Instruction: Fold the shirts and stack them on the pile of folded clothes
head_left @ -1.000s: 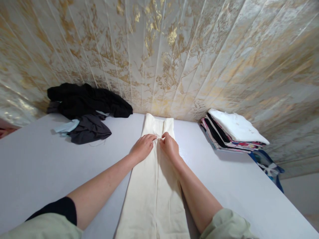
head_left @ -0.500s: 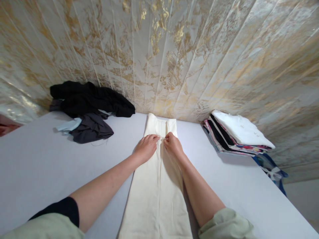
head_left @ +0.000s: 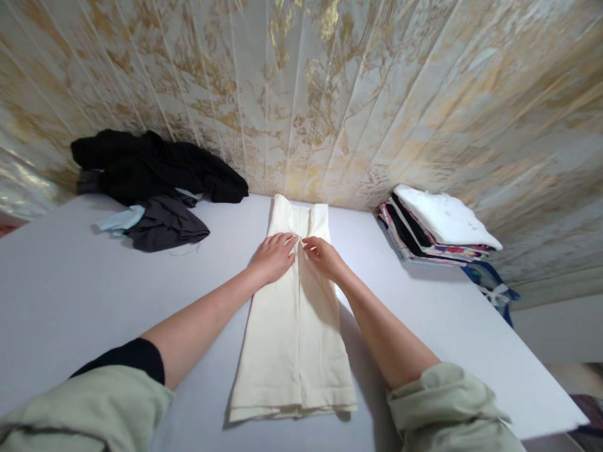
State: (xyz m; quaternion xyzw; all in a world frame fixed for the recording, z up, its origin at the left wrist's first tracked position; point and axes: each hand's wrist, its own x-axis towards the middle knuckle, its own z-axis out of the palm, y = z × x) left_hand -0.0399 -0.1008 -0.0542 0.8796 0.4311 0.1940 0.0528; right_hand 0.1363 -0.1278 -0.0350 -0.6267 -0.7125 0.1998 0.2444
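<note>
While the cream garment [head_left: 276, 339] lies flat, both hands [head_left: 274, 258] [head_left: 326, 256] nearly meet over it, whether pinching I cannot tell.

Gold-patterned curtain [head_left: 301, 100] at twelve o'clock. Black garment [head_left: 164, 168] heaped at ten, dark grey cloth [head_left: 164, 223] at nine. Folded clothes stack [head_left: 443, 220] at three, blue-white item [head_left: 494, 292] at four.

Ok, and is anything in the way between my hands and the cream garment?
Nothing visible is. Your left hand and right hand are both at the cream garment; the black clothes and folded stack lie off to either side.
</note>
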